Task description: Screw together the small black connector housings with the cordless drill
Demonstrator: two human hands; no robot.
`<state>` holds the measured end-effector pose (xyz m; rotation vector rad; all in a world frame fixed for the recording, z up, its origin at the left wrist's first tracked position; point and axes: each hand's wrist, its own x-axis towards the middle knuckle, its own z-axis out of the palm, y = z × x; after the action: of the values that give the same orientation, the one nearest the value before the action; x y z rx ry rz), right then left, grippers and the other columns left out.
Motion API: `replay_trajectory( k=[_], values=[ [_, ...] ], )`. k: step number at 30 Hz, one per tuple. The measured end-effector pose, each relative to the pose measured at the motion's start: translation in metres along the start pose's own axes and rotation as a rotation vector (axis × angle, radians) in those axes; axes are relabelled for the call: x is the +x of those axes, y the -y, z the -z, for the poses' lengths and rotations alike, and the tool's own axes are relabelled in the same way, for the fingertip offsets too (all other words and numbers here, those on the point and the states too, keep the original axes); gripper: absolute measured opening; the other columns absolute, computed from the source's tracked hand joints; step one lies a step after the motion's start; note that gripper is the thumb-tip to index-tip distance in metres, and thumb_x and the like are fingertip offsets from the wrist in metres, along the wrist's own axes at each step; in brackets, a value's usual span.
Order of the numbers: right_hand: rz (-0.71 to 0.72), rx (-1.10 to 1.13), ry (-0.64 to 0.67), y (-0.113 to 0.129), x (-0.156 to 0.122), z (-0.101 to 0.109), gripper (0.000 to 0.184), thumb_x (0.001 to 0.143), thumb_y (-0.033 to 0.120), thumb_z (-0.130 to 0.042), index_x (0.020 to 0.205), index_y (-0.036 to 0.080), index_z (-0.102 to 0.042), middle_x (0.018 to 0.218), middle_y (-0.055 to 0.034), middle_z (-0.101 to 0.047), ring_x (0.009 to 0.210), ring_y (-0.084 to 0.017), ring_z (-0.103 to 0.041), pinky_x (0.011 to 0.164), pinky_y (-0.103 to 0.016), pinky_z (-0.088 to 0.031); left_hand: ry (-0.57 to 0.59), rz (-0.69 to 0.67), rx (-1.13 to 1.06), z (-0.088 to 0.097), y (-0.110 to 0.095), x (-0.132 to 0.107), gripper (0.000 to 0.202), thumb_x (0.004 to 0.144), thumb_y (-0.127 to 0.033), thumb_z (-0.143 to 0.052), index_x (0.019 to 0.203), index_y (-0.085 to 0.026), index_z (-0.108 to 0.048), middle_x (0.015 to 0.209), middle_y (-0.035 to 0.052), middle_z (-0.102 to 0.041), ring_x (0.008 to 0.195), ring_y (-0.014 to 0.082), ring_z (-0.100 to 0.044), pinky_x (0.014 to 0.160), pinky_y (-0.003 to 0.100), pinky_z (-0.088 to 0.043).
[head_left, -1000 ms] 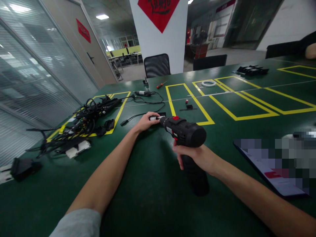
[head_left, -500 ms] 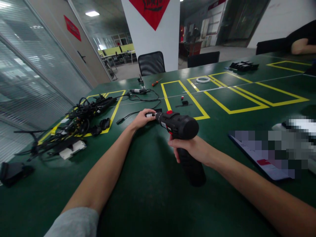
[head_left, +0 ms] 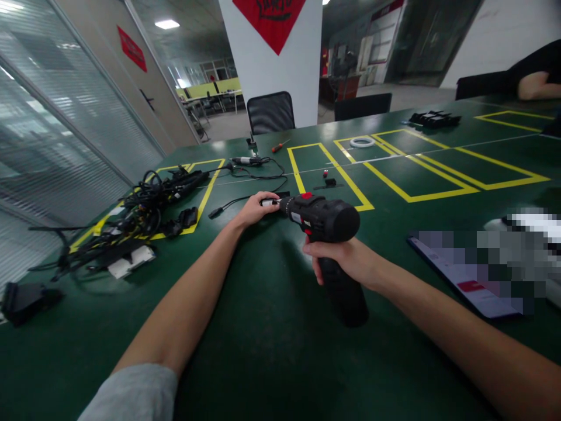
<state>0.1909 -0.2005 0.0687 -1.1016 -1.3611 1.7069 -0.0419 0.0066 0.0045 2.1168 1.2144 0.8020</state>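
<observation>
My right hand (head_left: pixel 339 257) is wrapped round the grip of a black cordless drill (head_left: pixel 324 216) with red details. The drill lies nearly level, and its chuck points left toward my left hand. My left hand (head_left: pixel 252 211) rests on the table with fingers closed on a small black-and-white device (head_left: pixel 268 202), mostly hidden by the fingers. The drill's tip meets the device at my fingertips; the exact contact is too small to make out. A thin black cable with a plug end (head_left: pixel 215 213) lies just left of that hand.
Tangled black cables (head_left: pixel 153 199) fill the left of the green table (head_left: pixel 272 351). Farther back are an orange screwdriver (head_left: pixel 279 146), a white ring (head_left: pixel 362 142) and small black parts (head_left: pixel 330 182). A tablet-like panel (head_left: pixel 468 280) lies right. Another person's arm (head_left: pixel 537 86) rests far right.
The drill's rear end has swung slightly right and up, its tip staying at the device. My left hand keeps its place. The whole view has shifted a little.
</observation>
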Motion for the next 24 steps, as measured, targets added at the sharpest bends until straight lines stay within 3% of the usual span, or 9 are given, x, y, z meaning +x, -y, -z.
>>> replay_trajectory(
  k=[10,16,20,24],
  values=[
    [-0.004,0.003,0.009,-0.004,-0.0006,0.0036,0.021,0.083,0.039,-0.063,0.086,0.018,-0.06,0.058,-0.0002,-0.063,0.049,-0.016,-0.059,0.056,-0.032,-0.046,0.012,0.008,0.008,0.0034,-0.0098,-0.0061,0.045,0.071,-0.044,-0.07,0.109,-0.019,-0.069,0.116,0.0071,-0.065,0.108,0.0244,-0.059,0.1,0.038,-0.045],
    [0.036,-0.045,0.028,-0.0036,-0.0001,0.0029,0.022,0.084,0.04,-0.062,0.079,0.018,-0.06,0.056,-0.0008,-0.063,0.049,-0.016,-0.058,0.058,-0.032,-0.046,0.013,-0.038,-0.031,0.006,-0.0077,-0.0079,0.044,0.074,-0.039,-0.067,0.113,-0.019,-0.069,0.119,0.0068,-0.065,0.112,0.0247,-0.057,0.103,0.038,-0.042],
    [-0.026,0.002,-0.004,-0.0017,-0.0011,0.0029,0.018,0.082,0.037,-0.065,0.083,0.019,-0.06,0.056,0.0009,-0.063,0.048,-0.016,-0.058,0.056,-0.032,-0.046,0.059,-0.046,-0.047,0.0062,-0.0058,-0.007,0.044,0.074,-0.04,-0.067,0.114,-0.02,-0.071,0.116,0.0072,-0.066,0.111,0.0246,-0.058,0.103,0.038,-0.042],
    [-0.023,0.024,-0.016,-0.0022,-0.0016,0.0038,0.018,0.081,0.036,-0.064,0.081,0.019,-0.061,0.055,0.0001,-0.063,0.048,-0.017,-0.058,0.056,-0.032,-0.046,0.03,-0.026,-0.068,0.0042,-0.0044,-0.0054,0.044,0.073,-0.038,-0.067,0.113,-0.021,-0.072,0.116,0.0065,-0.065,0.111,0.0253,-0.057,0.103,0.039,-0.042]
  ],
)
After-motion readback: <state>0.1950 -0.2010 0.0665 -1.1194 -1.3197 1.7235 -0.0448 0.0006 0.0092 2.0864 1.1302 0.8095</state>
